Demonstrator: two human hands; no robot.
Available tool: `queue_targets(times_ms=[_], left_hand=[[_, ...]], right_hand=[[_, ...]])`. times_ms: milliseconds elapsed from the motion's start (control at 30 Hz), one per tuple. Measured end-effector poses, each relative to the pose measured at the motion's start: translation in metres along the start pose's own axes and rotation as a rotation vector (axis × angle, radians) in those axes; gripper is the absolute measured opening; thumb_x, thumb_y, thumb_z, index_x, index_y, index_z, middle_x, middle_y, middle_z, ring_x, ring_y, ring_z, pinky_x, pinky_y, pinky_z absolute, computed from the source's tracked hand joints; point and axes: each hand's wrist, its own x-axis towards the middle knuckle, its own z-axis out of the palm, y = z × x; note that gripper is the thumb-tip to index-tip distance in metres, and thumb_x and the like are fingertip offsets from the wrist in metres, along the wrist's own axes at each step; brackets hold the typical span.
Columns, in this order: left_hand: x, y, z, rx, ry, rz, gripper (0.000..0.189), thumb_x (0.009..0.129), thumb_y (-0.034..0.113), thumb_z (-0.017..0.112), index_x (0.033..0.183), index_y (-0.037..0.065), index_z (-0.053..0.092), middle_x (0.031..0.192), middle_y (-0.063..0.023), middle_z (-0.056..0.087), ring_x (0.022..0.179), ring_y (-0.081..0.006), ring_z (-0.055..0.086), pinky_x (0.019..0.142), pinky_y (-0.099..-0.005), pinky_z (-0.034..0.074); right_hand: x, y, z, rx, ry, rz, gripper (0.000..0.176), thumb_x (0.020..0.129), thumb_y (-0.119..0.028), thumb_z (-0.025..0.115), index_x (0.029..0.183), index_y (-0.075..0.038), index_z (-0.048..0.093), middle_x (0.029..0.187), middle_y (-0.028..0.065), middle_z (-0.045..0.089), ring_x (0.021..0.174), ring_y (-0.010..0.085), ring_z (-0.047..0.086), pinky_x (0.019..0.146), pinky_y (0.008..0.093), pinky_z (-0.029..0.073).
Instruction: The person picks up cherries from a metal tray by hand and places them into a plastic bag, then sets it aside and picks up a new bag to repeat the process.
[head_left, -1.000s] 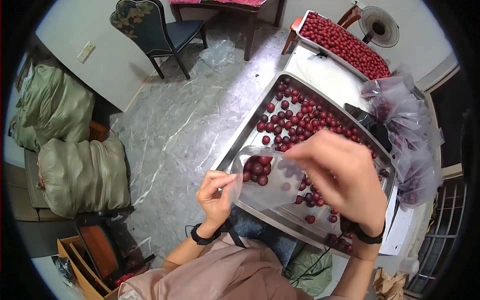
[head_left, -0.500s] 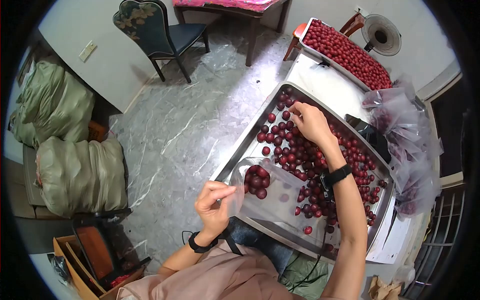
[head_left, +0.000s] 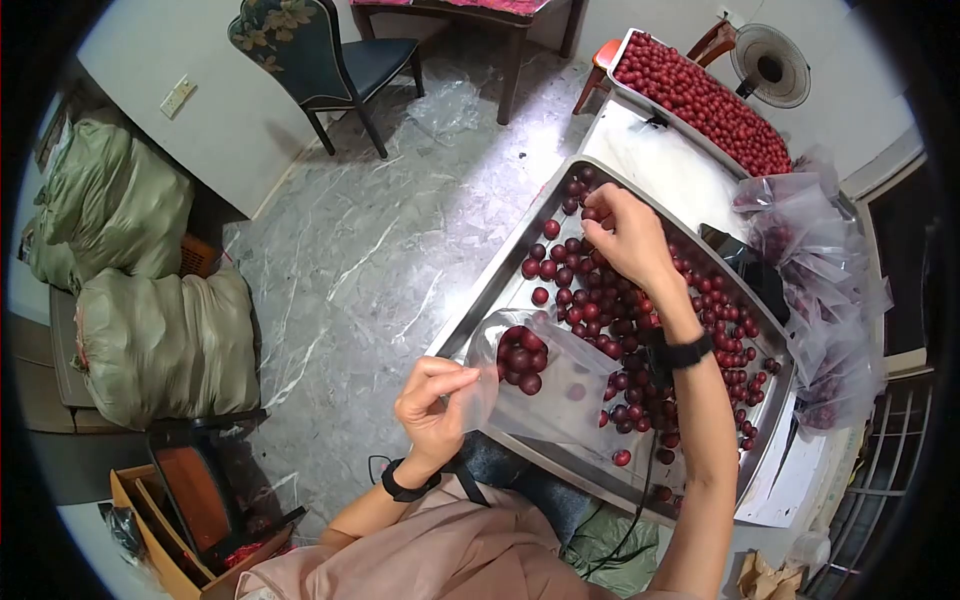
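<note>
My left hand [head_left: 434, 408] pinches the edge of a clear plastic bag [head_left: 535, 415], which lies over the near left part of a metal tray [head_left: 498, 258]. Inside the bag's mouth sits a cluster of dark red plums [head_left: 522, 360]. Over the far side of the tray, my right hand [head_left: 634, 240] has its fingers curled round a plum [head_left: 591, 213] at the fingertips. Loose plums [head_left: 600, 305] spread across the tray beneath and around that hand. My right forearm covers some of them.
A second tray heaped with smaller-looking red fruit [head_left: 690, 95] stands at the far right, near a fan [head_left: 770, 67]. Filled plastic bags [head_left: 825, 290] line the right side. A chair [head_left: 345, 75] and large green sacks [head_left: 165, 345] are to the left.
My right hand has shifted slightly up and right, and a plum now shows at its fingertips. The left hand keeps its pinch on the bag. The whole view has shifted slightly.
</note>
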Motion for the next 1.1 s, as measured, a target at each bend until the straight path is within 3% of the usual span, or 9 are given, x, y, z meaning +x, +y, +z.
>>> queue_targets(times_ms=[33, 100, 167, 333, 433, 533, 633, 933, 1100], left_hand=[[0.0, 0.0, 0.0, -0.001, 0.001, 0.0, 0.02, 0.081, -0.006, 0.068, 0.097, 0.004, 0.076, 0.089, -0.0071, 0.065, 0.08, -0.0165, 0.061, 0.071, -0.026, 0.048], [-0.001, -0.001, 0.0, 0.003, 0.005, 0.002, 0.02, 0.082, -0.006, 0.068, 0.097, 0.004, 0.076, 0.089, -0.0071, 0.065, 0.081, -0.0161, 0.061, 0.07, -0.0256, 0.048], [-0.001, -0.001, 0.0, 0.0, 0.006, -0.003, 0.02, 0.082, -0.006, 0.068, 0.097, 0.004, 0.076, 0.089, -0.0072, 0.065, 0.081, -0.0161, 0.061, 0.07, -0.0257, 0.048], [-0.002, 0.0, 0.0, -0.004, 0.007, -0.013, 0.02, 0.082, -0.007, 0.067, 0.097, 0.004, 0.076, 0.089, -0.0076, 0.066, 0.081, -0.0161, 0.062, 0.071, -0.0259, 0.048], [-0.001, 0.001, 0.0, -0.018, 0.0, -0.012, 0.021, 0.082, -0.008, 0.067, 0.097, 0.003, 0.076, 0.089, -0.0077, 0.066, 0.081, -0.0161, 0.062, 0.071, -0.0262, 0.048], [-0.002, 0.001, 0.0, -0.021, -0.022, -0.011, 0.022, 0.083, -0.009, 0.066, 0.098, 0.003, 0.076, 0.089, -0.0075, 0.066, 0.082, -0.0159, 0.062, 0.073, -0.0262, 0.048], [-0.002, 0.002, -0.001, -0.057, -0.024, -0.04, 0.022, 0.083, -0.008, 0.067, 0.1, 0.003, 0.076, 0.09, -0.0069, 0.066, 0.083, -0.0157, 0.062, 0.075, -0.0262, 0.048], [0.0, 0.016, 0.002, -0.025, -0.081, -0.016, 0.023, 0.083, -0.006, 0.07, 0.101, 0.005, 0.078, 0.091, -0.0062, 0.067, 0.085, -0.0145, 0.063, 0.076, -0.0256, 0.049], [0.002, 0.023, 0.005, -0.003, -0.099, 0.02, 0.025, 0.082, -0.007, 0.073, 0.101, 0.007, 0.078, 0.09, -0.0055, 0.068, 0.084, -0.0139, 0.063, 0.075, -0.0248, 0.049]], right_hand=[[-0.008, -0.012, -0.013, 0.063, 0.034, -0.101, 0.024, 0.087, -0.01, 0.066, 0.107, 0.001, 0.061, 0.094, 0.0097, 0.068, 0.083, 0.0164, 0.067, 0.075, 0.0296, 0.054], [-0.029, -0.056, -0.044, 0.269, 0.036, -0.04, 0.027, 0.084, -0.012, 0.068, 0.106, 0.002, 0.061, 0.094, 0.0106, 0.066, 0.083, 0.0194, 0.066, 0.074, 0.0312, 0.053], [-0.054, -0.099, -0.074, 0.381, 0.022, -0.074, 0.024, 0.085, -0.006, 0.066, 0.107, 0.003, 0.062, 0.093, 0.007, 0.063, 0.081, 0.0119, 0.063, 0.073, 0.0263, 0.052], [-0.101, -0.162, -0.117, 0.429, -0.205, -0.222, 0.027, 0.079, 0.001, 0.07, 0.105, 0.003, 0.064, 0.104, 0.008, 0.065, 0.089, 0.0163, 0.066, 0.08, 0.0289, 0.053], [-0.108, -0.178, -0.105, 0.209, -0.317, -0.433, 0.031, 0.074, 0.002, 0.073, 0.104, 0.001, 0.064, 0.105, 0.0113, 0.066, 0.088, 0.027, 0.067, 0.077, 0.0329, 0.054], [-0.112, -0.182, -0.085, -0.083, -0.306, -0.572, 0.022, 0.076, -0.004, 0.067, 0.096, -0.001, 0.057, 0.089, 0.0118, 0.057, 0.085, 0.0275, 0.065, 0.068, 0.0365, 0.053], [-0.113, -0.195, -0.075, -0.452, -0.351, -0.591, 0.02, 0.074, -0.007, 0.068, 0.091, -0.002, 0.059, 0.088, 0.0098, 0.06, 0.084, 0.0231, 0.066, 0.066, 0.0315, 0.054], [-0.102, -0.171, -0.04, -0.828, -0.545, -0.451, 0.014, 0.074, -0.007, 0.07, 0.087, -0.004, 0.072, 0.09, 0.0119, 0.071, 0.087, 0.023, 0.072, 0.067, 0.0319, 0.057], [-0.103, -0.163, -0.062, -0.636, -0.483, -0.433, 0.016, 0.072, -0.002, 0.069, 0.089, -0.002, 0.071, 0.089, 0.0145, 0.069, 0.085, 0.0284, 0.071, 0.068, 0.0357, 0.058]])
